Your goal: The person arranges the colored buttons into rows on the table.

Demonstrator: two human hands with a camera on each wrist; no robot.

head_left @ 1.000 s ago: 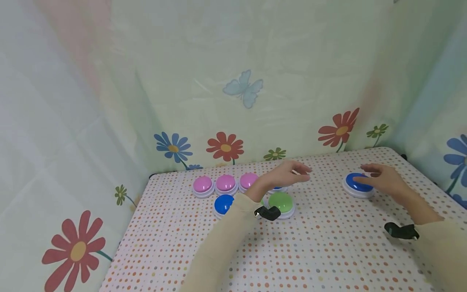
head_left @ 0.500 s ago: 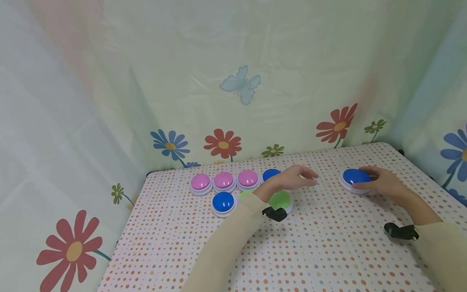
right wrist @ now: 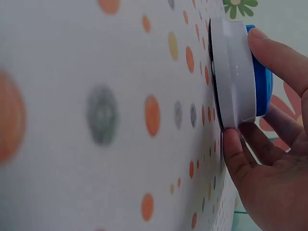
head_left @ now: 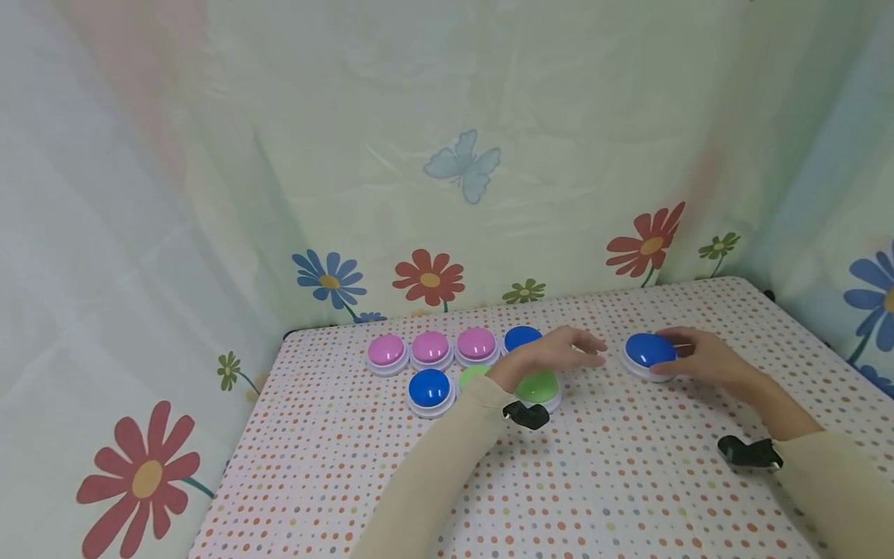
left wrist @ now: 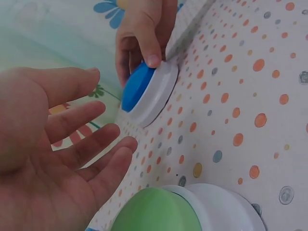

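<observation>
My right hand point(head_left: 708, 359) grips a blue dome push button point(head_left: 648, 349) with a white round base. In the right wrist view, the thumb point(right wrist: 279, 53) lies at the edge of the blue dome and fingertips point(right wrist: 232, 144) are against the white base, close to the tabletop. My left hand point(head_left: 559, 349) is held above the table with relaxed, parted fingers and nothing in them. Below its wrist sits a green push button point(head_left: 538, 386), partly covered by the arm; the left wrist view shows that green button point(left wrist: 156, 211) below the hand.
Three pink buttons point(head_left: 431, 346) and a blue button point(head_left: 522, 337) form a back row. In front are another blue button point(head_left: 429, 388) and a second green button point(head_left: 473, 376), half hidden by the left sleeve. A flowered curtain point(head_left: 461, 101) stands behind the dotted table point(head_left: 314, 458).
My right hand has closed round the blue button and brought it left across the table, nearer my left hand. The left hand has shifted only slightly.
</observation>
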